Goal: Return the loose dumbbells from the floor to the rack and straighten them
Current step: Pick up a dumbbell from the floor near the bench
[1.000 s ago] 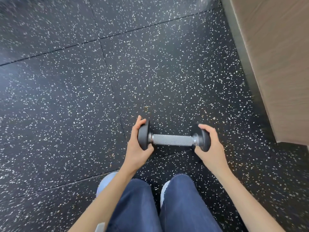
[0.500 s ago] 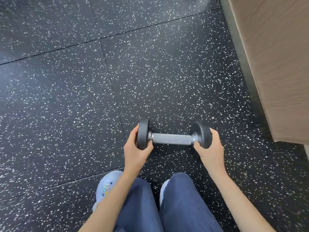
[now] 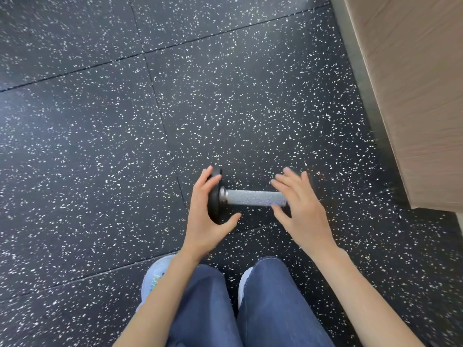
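A small dumbbell (image 3: 255, 197) with black round heads and a knurled grey handle lies crosswise between my hands, above the speckled black floor (image 3: 100, 146). My left hand (image 3: 205, 221) cups its left head, fingers over the outer face and thumb beneath. My right hand (image 3: 303, 211) covers the right head and hides it. Its fingers are spread and nearly straight, and its thumb sits below the handle's end. The rack is out of view.
A light wooden panel (image 3: 421, 96) with a dark base strip runs along the right side. My knees in blue jeans (image 3: 275, 309) and a pale shoe (image 3: 155, 276) fill the bottom centre. Rubber floor tiles stretch ahead and to the left.
My right hand has gone from gripping the right head to spread, straighter fingers over it. The dumbbell sits slightly higher in the view, and my left hand keeps its hold.
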`<action>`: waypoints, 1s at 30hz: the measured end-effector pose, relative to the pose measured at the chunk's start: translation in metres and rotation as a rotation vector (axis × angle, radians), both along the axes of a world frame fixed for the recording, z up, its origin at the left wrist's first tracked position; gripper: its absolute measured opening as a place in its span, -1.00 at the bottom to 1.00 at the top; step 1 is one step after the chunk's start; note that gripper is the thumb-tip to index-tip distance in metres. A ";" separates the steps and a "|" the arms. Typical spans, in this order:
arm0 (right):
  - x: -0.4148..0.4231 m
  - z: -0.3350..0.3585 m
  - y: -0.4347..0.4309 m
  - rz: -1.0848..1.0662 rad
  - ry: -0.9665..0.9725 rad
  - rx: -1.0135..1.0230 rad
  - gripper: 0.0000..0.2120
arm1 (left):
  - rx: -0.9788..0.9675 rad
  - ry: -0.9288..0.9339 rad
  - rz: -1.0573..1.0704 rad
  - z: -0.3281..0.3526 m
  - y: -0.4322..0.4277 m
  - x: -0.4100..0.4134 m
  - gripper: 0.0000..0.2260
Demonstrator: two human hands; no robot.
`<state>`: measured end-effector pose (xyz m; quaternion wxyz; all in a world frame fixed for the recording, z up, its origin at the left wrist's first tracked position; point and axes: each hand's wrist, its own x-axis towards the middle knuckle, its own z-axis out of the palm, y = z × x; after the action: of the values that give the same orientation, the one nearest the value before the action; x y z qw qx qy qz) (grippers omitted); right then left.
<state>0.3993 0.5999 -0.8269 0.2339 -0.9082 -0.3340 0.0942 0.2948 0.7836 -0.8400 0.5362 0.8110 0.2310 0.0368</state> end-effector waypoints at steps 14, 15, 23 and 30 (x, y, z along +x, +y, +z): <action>0.009 -0.018 0.050 0.171 0.234 -0.238 -0.55 | -0.257 0.042 0.040 -0.002 0.026 0.022 -0.35; 0.012 -0.024 0.052 0.155 0.219 -0.266 -0.59 | -0.266 0.047 0.021 -0.001 0.028 0.020 -0.34; 0.024 -0.039 0.057 0.198 0.093 -0.388 -0.63 | -0.239 0.064 -0.127 -0.006 0.042 0.006 -0.19; 0.046 -0.048 0.067 0.103 0.012 -0.192 -0.71 | -0.250 0.067 -0.082 -0.021 0.040 0.000 -0.28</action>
<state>0.4448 0.6672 -0.8744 0.1429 -0.9074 -0.3683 0.1432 0.2948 0.8236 -0.8612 0.6261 0.7475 0.2183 -0.0412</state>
